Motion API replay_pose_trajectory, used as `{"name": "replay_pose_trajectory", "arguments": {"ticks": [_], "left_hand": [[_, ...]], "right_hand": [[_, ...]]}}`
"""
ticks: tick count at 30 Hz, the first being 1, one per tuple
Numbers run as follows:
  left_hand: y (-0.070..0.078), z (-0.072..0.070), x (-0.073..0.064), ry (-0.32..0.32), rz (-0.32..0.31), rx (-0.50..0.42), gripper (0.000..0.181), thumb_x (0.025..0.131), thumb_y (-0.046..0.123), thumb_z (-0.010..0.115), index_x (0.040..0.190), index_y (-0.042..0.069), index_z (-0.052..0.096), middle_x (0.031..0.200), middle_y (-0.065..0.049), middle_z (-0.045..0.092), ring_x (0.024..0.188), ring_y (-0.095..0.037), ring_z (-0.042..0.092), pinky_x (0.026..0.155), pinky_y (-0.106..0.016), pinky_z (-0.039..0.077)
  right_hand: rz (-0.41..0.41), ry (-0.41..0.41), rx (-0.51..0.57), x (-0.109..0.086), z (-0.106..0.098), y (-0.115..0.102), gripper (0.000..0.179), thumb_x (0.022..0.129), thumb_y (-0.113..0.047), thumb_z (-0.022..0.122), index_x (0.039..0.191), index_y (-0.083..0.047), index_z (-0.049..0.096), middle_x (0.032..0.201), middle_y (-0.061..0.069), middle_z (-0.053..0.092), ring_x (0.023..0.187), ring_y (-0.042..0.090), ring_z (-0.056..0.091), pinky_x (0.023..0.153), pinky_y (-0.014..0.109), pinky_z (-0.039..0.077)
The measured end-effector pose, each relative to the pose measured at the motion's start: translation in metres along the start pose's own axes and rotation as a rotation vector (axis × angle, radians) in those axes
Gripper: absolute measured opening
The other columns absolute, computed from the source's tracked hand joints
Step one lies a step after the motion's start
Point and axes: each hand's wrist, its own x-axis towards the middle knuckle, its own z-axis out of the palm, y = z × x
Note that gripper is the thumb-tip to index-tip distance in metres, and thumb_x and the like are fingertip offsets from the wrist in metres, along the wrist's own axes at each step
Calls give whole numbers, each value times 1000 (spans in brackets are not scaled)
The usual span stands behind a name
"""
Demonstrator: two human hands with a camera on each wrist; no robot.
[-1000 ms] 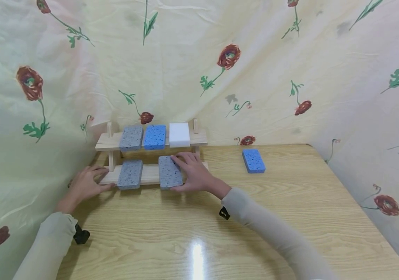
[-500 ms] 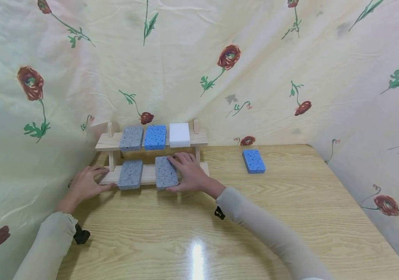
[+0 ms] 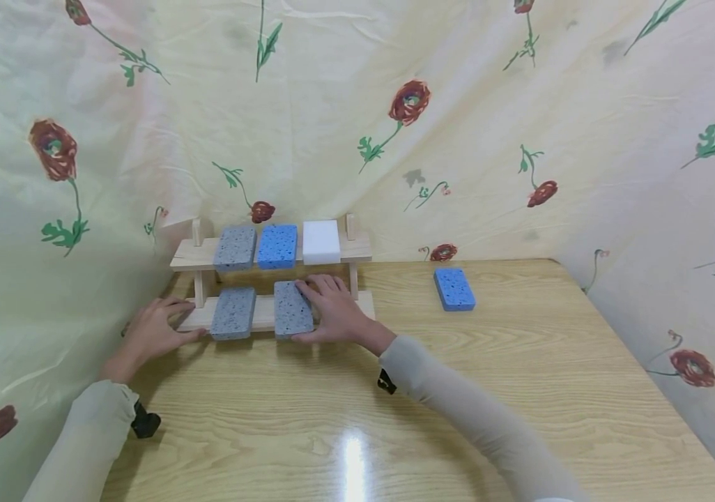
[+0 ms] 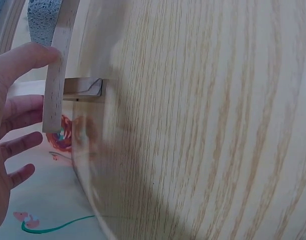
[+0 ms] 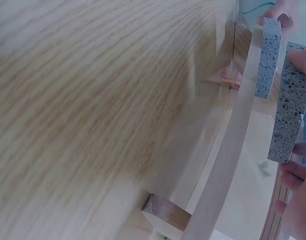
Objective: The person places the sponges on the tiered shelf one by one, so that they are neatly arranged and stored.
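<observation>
A small two-tier wooden rack (image 3: 265, 314) stands against the back cloth. My left hand (image 3: 152, 329) grips the left end of its lower shelf, thumb on the front edge and fingers behind, as the left wrist view also shows. With my right hand (image 3: 336, 312) I pinch a speckled grey sponge (image 3: 293, 309) by its far and near ends, over the right half of the lower shelf. In the right wrist view this sponge (image 5: 289, 107) appears raised off the shelf board. Another grey sponge (image 3: 233, 313) lies on that shelf to the left, next to my left hand.
On the upper shelf sit a grey sponge (image 3: 235, 247), a blue sponge (image 3: 278, 246) and a white sponge (image 3: 321, 242). Another blue sponge (image 3: 454, 289) lies on the wood-grain table (image 3: 520, 362), right of the rack. Flowered cloth (image 3: 458, 125) hangs behind and at both sides.
My right hand has moved left along the lower shelf with the grey sponge, narrowing the gap to the other grey sponge. The left hand has stayed in place.
</observation>
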Motion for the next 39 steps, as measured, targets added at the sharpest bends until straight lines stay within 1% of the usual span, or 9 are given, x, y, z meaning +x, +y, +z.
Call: {"name": "replay_pose_trajectory", "arguments": {"ticks": [12, 18, 24, 29, 39], "left_hand": [[0, 0, -1, -16, -8, 8, 72, 84, 59, 76, 132, 6, 68, 139, -25, 59, 123, -47, 53, 98, -69, 42], [0, 1, 0, -14, -7, 11, 73, 84, 60, 76, 132, 6, 67, 139, -25, 59, 124, -47, 53, 98, -69, 41], [1, 0, 0, -17, -13, 9, 74, 83, 60, 76, 132, 5, 67, 139, -25, 59, 124, -47, 52, 99, -69, 41], [1, -1, 0, -16, -15, 4, 74, 83, 60, 76, 132, 5, 67, 140, -25, 59, 125, -48, 52, 99, -70, 41], [0, 0, 0, -24, -17, 5, 74, 83, 61, 75, 133, 6, 67, 141, -25, 58, 126, -48, 51, 99, -70, 41]], "right_hand": [[19, -5, 13, 5, 10, -4, 108, 77, -66, 77, 158, -9, 36, 154, 14, 41, 141, 31, 38, 120, 54, 30], [37, -22, 19, 7, 12, -7, 109, 77, -68, 75, 159, -9, 34, 155, 12, 39, 143, 29, 37, 122, 52, 29], [48, -33, 46, 8, 15, -9, 109, 78, -66, 76, 159, -8, 33, 156, 16, 39, 145, 31, 36, 122, 55, 27], [62, -48, 31, 11, 18, -11, 109, 79, -69, 74, 160, -9, 32, 158, 15, 37, 146, 30, 34, 123, 55, 26], [67, -39, 36, 15, 24, -14, 109, 79, -71, 72, 159, -9, 33, 158, 15, 39, 146, 30, 36, 123, 56, 27]]}}
